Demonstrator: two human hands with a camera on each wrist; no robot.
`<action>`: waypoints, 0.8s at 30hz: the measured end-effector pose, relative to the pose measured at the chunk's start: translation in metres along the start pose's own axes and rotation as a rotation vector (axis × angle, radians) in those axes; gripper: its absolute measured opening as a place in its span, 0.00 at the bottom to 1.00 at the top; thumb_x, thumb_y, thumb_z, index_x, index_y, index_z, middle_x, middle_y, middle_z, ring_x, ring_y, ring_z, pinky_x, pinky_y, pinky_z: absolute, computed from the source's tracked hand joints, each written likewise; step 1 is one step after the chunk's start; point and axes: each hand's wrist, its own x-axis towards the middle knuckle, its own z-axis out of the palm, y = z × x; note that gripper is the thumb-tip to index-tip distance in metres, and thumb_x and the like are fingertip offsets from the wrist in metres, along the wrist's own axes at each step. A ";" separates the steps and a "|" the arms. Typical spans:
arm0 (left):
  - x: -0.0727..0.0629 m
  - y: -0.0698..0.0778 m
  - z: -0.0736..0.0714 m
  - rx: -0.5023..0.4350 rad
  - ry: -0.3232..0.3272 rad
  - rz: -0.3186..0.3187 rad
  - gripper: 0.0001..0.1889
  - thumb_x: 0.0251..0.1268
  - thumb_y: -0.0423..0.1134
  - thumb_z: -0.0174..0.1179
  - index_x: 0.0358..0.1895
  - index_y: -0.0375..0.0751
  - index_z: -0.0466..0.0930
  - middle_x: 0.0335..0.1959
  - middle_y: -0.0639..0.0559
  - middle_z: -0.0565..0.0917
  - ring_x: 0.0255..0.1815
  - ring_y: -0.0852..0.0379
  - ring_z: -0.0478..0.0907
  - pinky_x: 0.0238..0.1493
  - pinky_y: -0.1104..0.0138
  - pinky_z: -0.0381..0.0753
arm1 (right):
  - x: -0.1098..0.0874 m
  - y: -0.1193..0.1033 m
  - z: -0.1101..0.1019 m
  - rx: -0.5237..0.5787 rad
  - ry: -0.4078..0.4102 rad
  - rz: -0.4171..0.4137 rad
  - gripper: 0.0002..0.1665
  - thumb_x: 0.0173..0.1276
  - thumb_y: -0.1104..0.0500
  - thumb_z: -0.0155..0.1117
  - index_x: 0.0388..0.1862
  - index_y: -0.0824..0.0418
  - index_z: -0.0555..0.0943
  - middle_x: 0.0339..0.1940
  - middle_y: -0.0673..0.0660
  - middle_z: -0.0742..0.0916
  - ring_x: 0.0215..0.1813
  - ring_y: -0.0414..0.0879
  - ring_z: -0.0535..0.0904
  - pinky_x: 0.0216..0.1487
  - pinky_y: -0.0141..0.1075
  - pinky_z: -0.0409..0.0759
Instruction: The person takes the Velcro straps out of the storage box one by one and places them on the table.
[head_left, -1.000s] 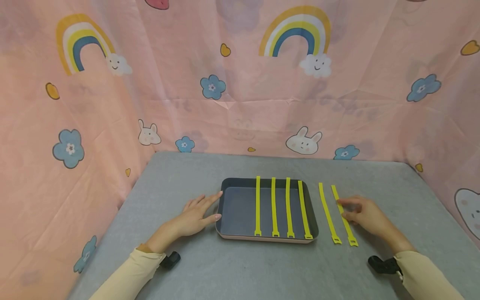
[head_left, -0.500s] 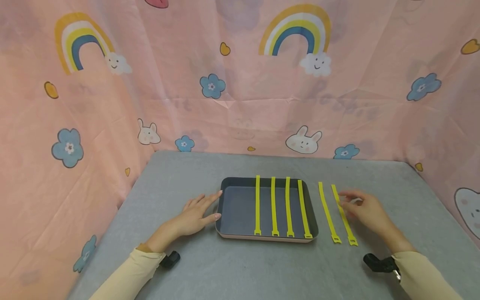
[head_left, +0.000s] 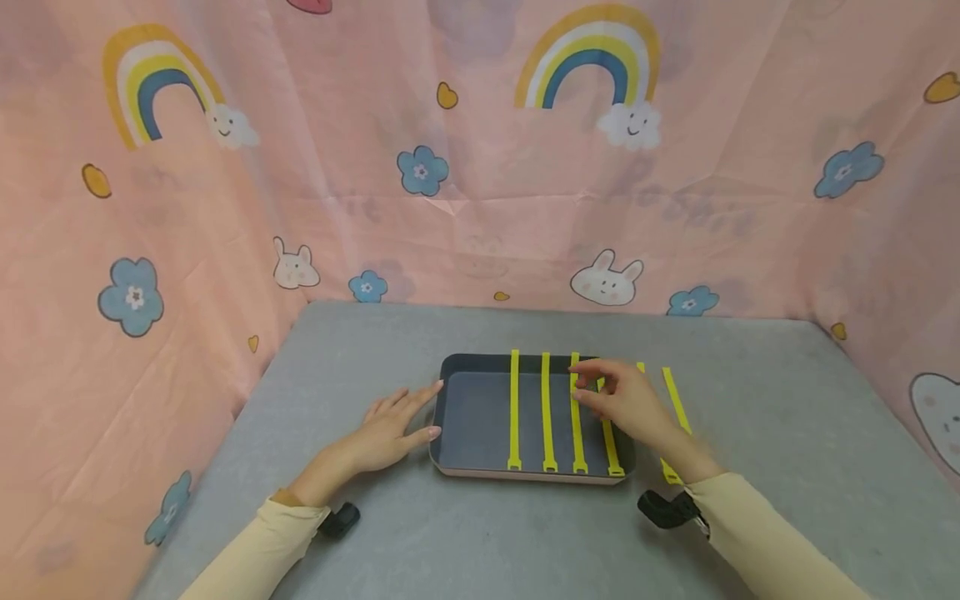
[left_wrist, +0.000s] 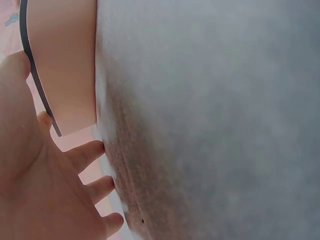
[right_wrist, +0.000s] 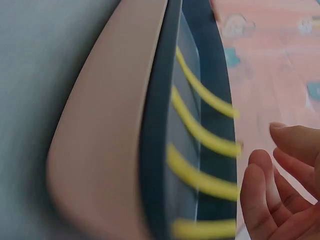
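A shallow dark baking tray [head_left: 476, 421] with a pinkish outside lies on the table. Several yellow cable straps with slotted heads, one of them a strap [head_left: 514, 408] near the middle, lie front to back across it. My left hand [head_left: 393, 429] has its fingers spread, with thumb and index fingertips at the tray's left rim. Over the tray's right part hovers my right hand [head_left: 630, 404], its fingers loosely bent and nothing between them. In the right wrist view, a gap shows between thumb and fingers, apart from the straps. My right hand and forearm partly hide the rightmost tray strap.
Right of the tray, two more yellow straps lie on the grey table [head_left: 795, 417], one a strap [head_left: 677, 400] partly behind my right forearm. A pink patterned cloth [head_left: 495, 225] hangs behind and at both sides.
My right hand has moved left from the outer strap on the table to above the tray's right part. That strap stays on the table. My left hand keeps its place.
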 end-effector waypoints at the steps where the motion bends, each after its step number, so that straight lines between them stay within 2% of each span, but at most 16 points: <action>1: 0.000 0.000 0.000 0.002 -0.002 -0.003 0.38 0.73 0.62 0.49 0.80 0.66 0.42 0.81 0.51 0.57 0.82 0.35 0.45 0.76 0.34 0.39 | 0.003 -0.004 0.005 0.004 -0.020 -0.012 0.24 0.67 0.60 0.68 0.62 0.62 0.78 0.47 0.63 0.85 0.26 0.47 0.78 0.30 0.37 0.82; 5: 0.001 0.001 0.000 0.007 -0.002 -0.008 0.38 0.73 0.61 0.49 0.80 0.66 0.43 0.81 0.50 0.57 0.82 0.34 0.45 0.76 0.34 0.40 | 0.015 -0.012 0.022 0.036 -0.079 -0.028 0.25 0.66 0.61 0.69 0.62 0.62 0.79 0.51 0.65 0.85 0.26 0.51 0.80 0.30 0.39 0.82; 11: 0.001 0.001 0.000 0.005 -0.003 -0.005 0.38 0.73 0.61 0.50 0.80 0.66 0.43 0.81 0.51 0.57 0.82 0.35 0.45 0.76 0.34 0.40 | 0.026 -0.019 0.042 0.069 -0.114 0.016 0.27 0.65 0.62 0.69 0.63 0.62 0.78 0.56 0.66 0.83 0.26 0.51 0.80 0.31 0.39 0.81; 18: 0.001 0.000 0.000 0.002 0.010 0.005 0.38 0.73 0.61 0.49 0.80 0.65 0.44 0.81 0.52 0.57 0.82 0.35 0.45 0.75 0.34 0.40 | 0.034 -0.023 0.061 0.021 -0.089 0.058 0.27 0.63 0.61 0.72 0.62 0.57 0.79 0.58 0.62 0.83 0.26 0.44 0.79 0.31 0.35 0.81; 24: 0.002 0.000 0.000 -0.003 0.002 0.001 0.38 0.73 0.62 0.49 0.80 0.67 0.43 0.81 0.53 0.56 0.82 0.36 0.45 0.75 0.34 0.39 | 0.036 -0.024 0.071 0.001 -0.096 0.076 0.28 0.63 0.60 0.72 0.63 0.55 0.79 0.63 0.62 0.79 0.25 0.44 0.78 0.28 0.35 0.78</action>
